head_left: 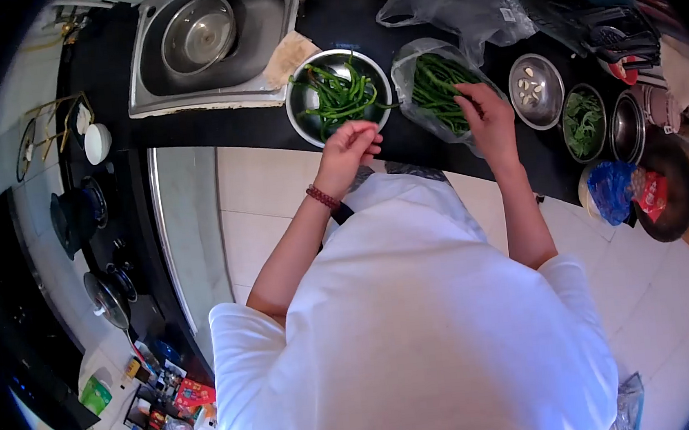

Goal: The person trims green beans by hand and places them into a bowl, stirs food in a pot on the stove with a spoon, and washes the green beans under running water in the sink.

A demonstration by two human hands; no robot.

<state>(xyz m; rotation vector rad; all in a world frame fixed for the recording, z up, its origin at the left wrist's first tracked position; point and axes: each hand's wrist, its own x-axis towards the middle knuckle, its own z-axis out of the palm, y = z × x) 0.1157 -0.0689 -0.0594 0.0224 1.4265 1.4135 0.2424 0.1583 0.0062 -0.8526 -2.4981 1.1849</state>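
My left hand (353,149), with a red bead bracelet at the wrist, is closed at the near rim of a steel bowl (297,119); whatever its fingers pinch is too small to make out. Green peppers (338,93) with long thin shapes lie in that bowl. To the right, long green pods (434,84) fill an open clear plastic bag (404,66). My right hand (483,113) is over the bag's right side, thumb and fingers curved apart at the pods, with nothing visible gripped between them.
A sink (257,59) holds a metal basin (199,34), with a tan cloth (290,57) at its corner. Rightward stand a bowl of garlic cloves (536,90), a bowl of leafy greens (584,123) and a blue bag (611,190). A crumpled plastic bag (461,4) lies behind. The stove is left.
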